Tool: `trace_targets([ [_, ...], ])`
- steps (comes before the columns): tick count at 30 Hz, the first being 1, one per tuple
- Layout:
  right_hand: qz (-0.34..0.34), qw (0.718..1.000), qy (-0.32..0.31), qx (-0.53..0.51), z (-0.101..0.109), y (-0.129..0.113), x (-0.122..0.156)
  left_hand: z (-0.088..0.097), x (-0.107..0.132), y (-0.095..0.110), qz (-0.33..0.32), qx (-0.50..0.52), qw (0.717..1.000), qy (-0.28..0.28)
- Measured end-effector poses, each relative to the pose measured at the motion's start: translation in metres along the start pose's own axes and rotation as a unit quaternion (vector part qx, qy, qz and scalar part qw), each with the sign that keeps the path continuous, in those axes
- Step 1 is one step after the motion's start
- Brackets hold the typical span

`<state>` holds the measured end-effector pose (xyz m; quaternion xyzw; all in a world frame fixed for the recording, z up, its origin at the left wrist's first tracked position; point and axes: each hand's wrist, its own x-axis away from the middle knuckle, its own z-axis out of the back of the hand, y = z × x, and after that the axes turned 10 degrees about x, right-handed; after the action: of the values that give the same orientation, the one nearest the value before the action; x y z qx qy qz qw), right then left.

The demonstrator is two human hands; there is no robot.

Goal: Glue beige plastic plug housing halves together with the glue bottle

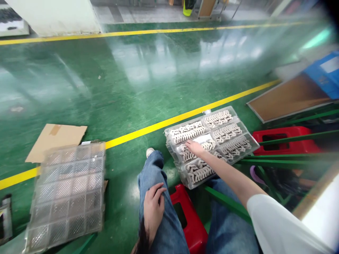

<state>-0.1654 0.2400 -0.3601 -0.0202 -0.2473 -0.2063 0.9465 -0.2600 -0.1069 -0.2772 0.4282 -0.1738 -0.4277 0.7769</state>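
Observation:
A clear plastic tray point(251, 143) with several compartments stands tilted in front of me, filled with rows of small off-white zigzag-shaped pieces point(227, 132). Over its left middle compartment lies my right hand point(195, 148), fingers stretched toward the pieces there. Its thumb is hidden, and I cannot tell whether the fingertips touch a piece. On my jeans-clad left knee rests my left hand point(155, 204), with fingers loosely spread and nothing in them.
At the left lies another clear compartment tray point(69, 190), partly over a cardboard sheet point(57, 137). Red stools point(192, 225) and green metal bars point(227, 203) are near my legs. A brown board point(288, 98) and a blue box point(324, 76) stand right. Yellow lines point(159, 124) cross the green floor.

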Motion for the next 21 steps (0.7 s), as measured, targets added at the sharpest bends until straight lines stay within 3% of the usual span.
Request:
trace_targets([
  [4,0.006,1.000,-0.017,-0.002,0.008,-0.004,0.004,-0.001,0.002,-0.001,0.003,0.000,1.000,0.000],
  [7,0.021,0.999,-0.030,-0.016,0.030,0.000,0.009,-0.002,0.003,-0.003,0.004,0.001,1.000,-0.002],
  [10,0.019,0.999,-0.022,-0.032,0.073,0.010,0.016,-0.002,0.003,-0.003,0.001,0.002,1.000,-0.003],
  [14,-0.008,0.998,0.026,-0.056,0.162,0.022,0.040,-0.001,0.003,-0.001,-0.009,-0.004,1.000,-0.002],
  [17,-0.014,0.993,0.081,-0.079,0.237,0.025,0.093,-0.001,0.004,0.000,-0.023,-0.012,1.000,-0.003],
  [20,-0.036,0.982,0.159,-0.094,0.302,0.024,0.192,-0.004,0.005,0.001,-0.042,-0.016,0.999,-0.008],
  [21,-0.045,0.969,0.224,-0.098,0.316,0.023,0.232,-0.005,0.005,0.001,-0.048,-0.015,0.999,-0.009],
])
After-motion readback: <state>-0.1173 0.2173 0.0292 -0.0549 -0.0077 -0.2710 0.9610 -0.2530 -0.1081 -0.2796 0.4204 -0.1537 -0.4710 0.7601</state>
